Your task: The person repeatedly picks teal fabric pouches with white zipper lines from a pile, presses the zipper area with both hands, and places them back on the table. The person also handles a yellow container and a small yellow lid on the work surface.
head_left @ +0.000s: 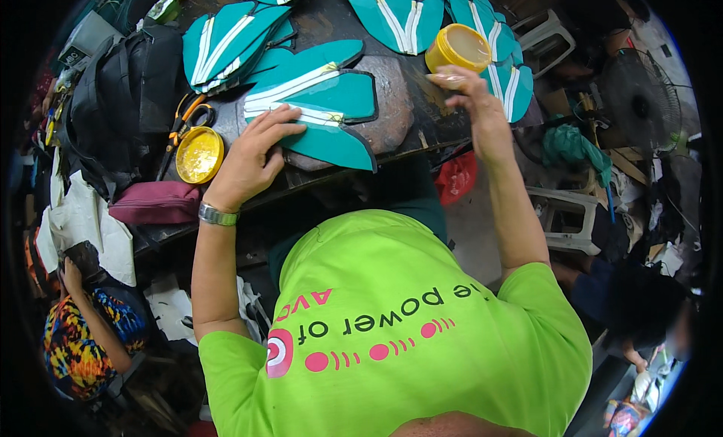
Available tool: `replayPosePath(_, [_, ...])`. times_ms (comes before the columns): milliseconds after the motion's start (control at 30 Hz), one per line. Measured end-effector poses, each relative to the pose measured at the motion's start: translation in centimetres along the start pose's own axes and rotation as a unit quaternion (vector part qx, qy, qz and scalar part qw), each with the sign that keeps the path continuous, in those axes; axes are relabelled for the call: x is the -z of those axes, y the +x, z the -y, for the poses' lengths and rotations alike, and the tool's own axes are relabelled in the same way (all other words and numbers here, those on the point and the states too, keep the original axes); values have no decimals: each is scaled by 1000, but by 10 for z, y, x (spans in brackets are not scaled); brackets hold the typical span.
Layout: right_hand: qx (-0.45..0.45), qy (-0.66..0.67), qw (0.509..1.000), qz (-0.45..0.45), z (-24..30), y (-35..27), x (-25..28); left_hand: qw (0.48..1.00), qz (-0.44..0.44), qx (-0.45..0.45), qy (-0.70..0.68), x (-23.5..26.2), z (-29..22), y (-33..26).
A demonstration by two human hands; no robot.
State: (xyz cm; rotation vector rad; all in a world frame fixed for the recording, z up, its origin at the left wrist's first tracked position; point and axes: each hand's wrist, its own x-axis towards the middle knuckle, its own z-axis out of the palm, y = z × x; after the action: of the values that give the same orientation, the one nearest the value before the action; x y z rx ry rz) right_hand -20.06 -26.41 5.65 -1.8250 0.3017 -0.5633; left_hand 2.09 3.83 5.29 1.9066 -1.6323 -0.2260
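My left hand (260, 147) lies with its fingers on a teal fabric panel (355, 94) that has white zipper strips running along it. That panel rests on a worn, smooth slab (393, 106) on the dark table. My right hand (480, 109) is at the front of an open yellow tub (462, 48) of pale paste, its fingers curled together. Something pale shows at those fingertips, blurred, and I cannot make out what it is. Stacks of similar teal panels lie at the far left (230, 49) and beyond the slab (395, 19).
Left of the slab lie a yellow lid (199, 155), orange-handled scissors (187, 115) and a maroon pouch (167, 203). A black backpack (124, 98) stands behind them. White plastic stools (561, 219) and a fan (640, 98) are at right. Other people sit on both sides.
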Motion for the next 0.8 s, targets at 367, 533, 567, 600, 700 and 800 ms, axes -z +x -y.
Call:
replayPosePath(367, [128,-359,907,181,-40,41,-70,945,-71,169,271,-63,15,41])
replayPosePath(533, [171,-581,786,125,-47,50,-94,949,-93,141,266,-72,28,36])
replayPosePath(567, [175,-595,774,129,-47,51,-97,949,-100,128,268,-71,28,35])
replayPosePath(600, [196,-596,769,122,-46,53,-97,949,-91,141,266,-71,28,35])
replayPosePath(700, [205,-589,767,151,-42,61,-96,948,-90,140,270,-71,25,36])
replayPosePath(800, [239,-589,750,180,-40,68,-93,946,-87,139,281,-70,26,36])
